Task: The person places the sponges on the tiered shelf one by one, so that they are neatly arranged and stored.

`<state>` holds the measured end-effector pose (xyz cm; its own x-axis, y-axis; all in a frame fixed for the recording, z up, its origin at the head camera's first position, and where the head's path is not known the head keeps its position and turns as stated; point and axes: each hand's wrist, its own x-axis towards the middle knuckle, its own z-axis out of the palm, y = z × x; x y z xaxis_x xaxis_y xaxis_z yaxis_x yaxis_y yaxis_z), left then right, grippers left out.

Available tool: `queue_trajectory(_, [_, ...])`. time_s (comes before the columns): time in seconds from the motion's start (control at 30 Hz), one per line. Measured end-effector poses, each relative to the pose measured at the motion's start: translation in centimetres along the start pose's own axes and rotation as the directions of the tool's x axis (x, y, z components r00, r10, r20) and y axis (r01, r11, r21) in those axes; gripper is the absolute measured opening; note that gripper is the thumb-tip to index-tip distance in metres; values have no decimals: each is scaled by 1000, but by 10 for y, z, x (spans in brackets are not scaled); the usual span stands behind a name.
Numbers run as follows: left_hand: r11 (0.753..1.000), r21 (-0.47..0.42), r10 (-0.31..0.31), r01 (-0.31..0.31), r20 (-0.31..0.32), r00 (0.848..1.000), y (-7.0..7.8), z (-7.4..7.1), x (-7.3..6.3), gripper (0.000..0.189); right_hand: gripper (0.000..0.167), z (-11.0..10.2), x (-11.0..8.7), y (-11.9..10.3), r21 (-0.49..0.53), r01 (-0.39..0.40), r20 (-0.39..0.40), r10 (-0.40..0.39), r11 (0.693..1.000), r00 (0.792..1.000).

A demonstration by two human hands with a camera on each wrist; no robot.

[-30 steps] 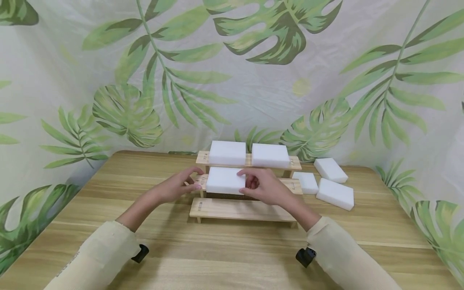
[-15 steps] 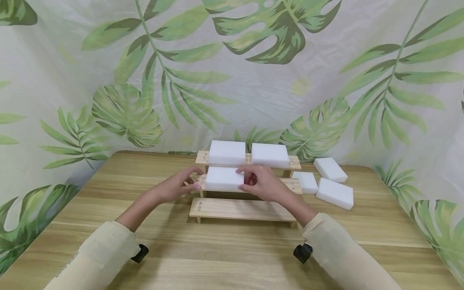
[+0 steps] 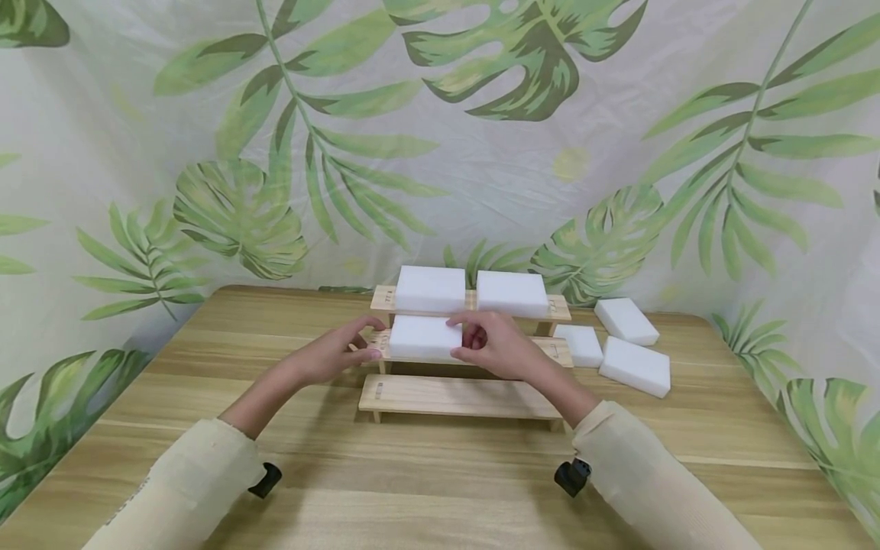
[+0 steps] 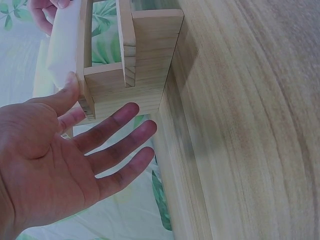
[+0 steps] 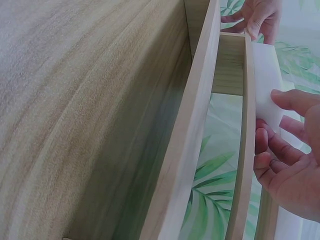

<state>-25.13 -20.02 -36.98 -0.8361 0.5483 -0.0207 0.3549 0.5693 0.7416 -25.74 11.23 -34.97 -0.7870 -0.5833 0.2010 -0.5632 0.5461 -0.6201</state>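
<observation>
A white foam block lies on the left part of the middle step of a wooden three-step display stand. My right hand grips that block at its right end, thumb at the front and index finger at the back, as the right wrist view shows its fingers at the block's end. My left hand holds the left end of the middle step between thumb and index finger. In the left wrist view, the other left fingers stretch out loosely beside the stand.
Two more white foam blocks, one left and one right, sit on the top step. To the right of the stand, three loose blocks lie on the wooden table. A leaf-patterned cloth hangs behind the table.
My right hand has moved slightly back and left with the foam block, which now sits farther back on the middle step. The left hand has stayed at the step's end.
</observation>
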Motion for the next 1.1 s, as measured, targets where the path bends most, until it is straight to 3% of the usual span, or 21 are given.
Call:
queue_trajectory(0.33, [1000, -7, -2, 2, -1, 1000, 3, 0, -2, 47, 42, 0, -2, -1, 8, 13, -1, -13, 1000, 1000])
queue_trajectory(0.57, [1000, -4, 4, -4, -1, 1000, 2, 0, -1, 46, 50, -6, -11, -1, 85, -24, -25, 26, 996, 999])
queue_trajectory(0.8, [1000, -10, 6, -6, 1, 1000, 1, 0, -1, 46, 45, -25, -33, 2, 98, 6, -70, 1, 995, 998])
queue_trajectory(1.1, [1000, -12, 9, -9, 0, 1000, 0, 0, -2, 46, 37, -47, -70, 10, 99, -95, -117, 106, 991, 987])
